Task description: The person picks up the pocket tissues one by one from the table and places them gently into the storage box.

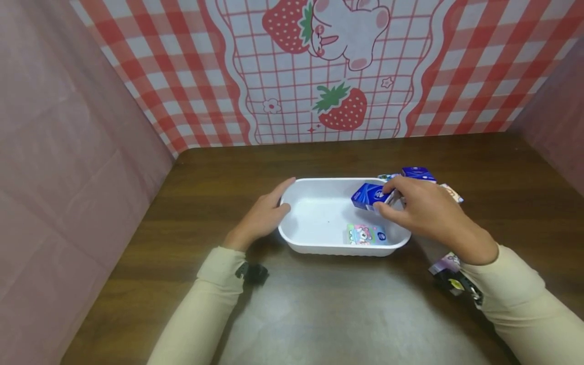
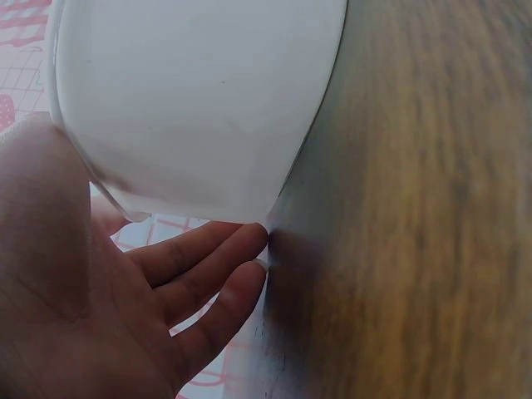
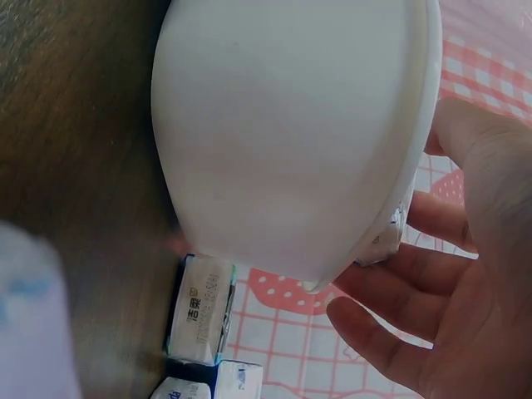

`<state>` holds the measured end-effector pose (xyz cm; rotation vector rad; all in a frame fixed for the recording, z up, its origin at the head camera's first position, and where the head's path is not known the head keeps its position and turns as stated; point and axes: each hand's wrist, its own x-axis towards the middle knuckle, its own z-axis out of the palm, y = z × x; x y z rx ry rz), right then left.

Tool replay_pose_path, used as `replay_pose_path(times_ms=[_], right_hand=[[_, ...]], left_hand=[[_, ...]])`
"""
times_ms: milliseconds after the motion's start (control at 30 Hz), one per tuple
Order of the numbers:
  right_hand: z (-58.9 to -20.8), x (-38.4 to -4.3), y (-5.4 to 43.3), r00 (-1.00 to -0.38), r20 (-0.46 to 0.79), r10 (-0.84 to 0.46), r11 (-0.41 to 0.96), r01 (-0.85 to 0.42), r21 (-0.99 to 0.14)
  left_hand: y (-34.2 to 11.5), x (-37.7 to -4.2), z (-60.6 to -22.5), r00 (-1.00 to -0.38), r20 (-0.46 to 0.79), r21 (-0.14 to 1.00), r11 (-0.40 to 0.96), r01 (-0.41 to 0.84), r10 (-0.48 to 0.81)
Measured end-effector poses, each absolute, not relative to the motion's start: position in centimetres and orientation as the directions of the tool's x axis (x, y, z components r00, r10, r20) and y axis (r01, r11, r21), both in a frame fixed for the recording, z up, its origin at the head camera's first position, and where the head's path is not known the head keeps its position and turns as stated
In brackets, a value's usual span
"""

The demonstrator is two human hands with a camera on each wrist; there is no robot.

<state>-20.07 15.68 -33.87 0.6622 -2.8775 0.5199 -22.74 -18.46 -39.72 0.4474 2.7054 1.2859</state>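
Note:
A white oblong plastic container [image 1: 315, 220] stands on the wooden table. My left hand [image 1: 261, 215] grips its left end, thumb over the rim and the other fingers along the outer wall. Between the thumb and fingers of my right hand [image 1: 426, 209] is a blue tissue pack [image 1: 366, 196], tilted over the right part of the container. On the container floor, near its front wall, lies a tissue pack with a pink and green cartoon print [image 1: 366, 234]. The right wrist view shows the held pack's crinkled wrapper [image 3: 387, 243] just past the rim.
Behind my right hand lie another blue tissue pack [image 1: 417, 174] and a cream-coloured pack [image 1: 451, 192]. A lilac pack [image 1: 444, 264] sits by my right wrist. The wooden table [image 1: 319, 309] meets a red checked strawberry backdrop [image 1: 342, 109] at the back.

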Motion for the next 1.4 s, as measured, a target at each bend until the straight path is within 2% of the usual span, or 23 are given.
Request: replay_pose_path(times_ms=[267,533,1400], right_hand=[[-34.3,-20.5,15.5,-0.857,0.215,-0.469,0.798,-0.515,-0.313],[-34.8,-20.9,15.2,-0.785,0.247,-0.569,0.731,-0.620,-0.286],[-35.4,-21.2,15.7,-0.800,0.062,-0.597,0.751,-0.584,-0.307]], left_hand=[[-18.5,-22.9,-39.8,-0.948,0.042,0.767,0.598,0.232,0.315],[-18.6,-22.7,-39.9,-0.947,0.048,0.764,0.599,0.239,0.316],[-18.5,-22.9,-40.0,-0.947,0.040,0.770,0.595,0.232,0.318]])
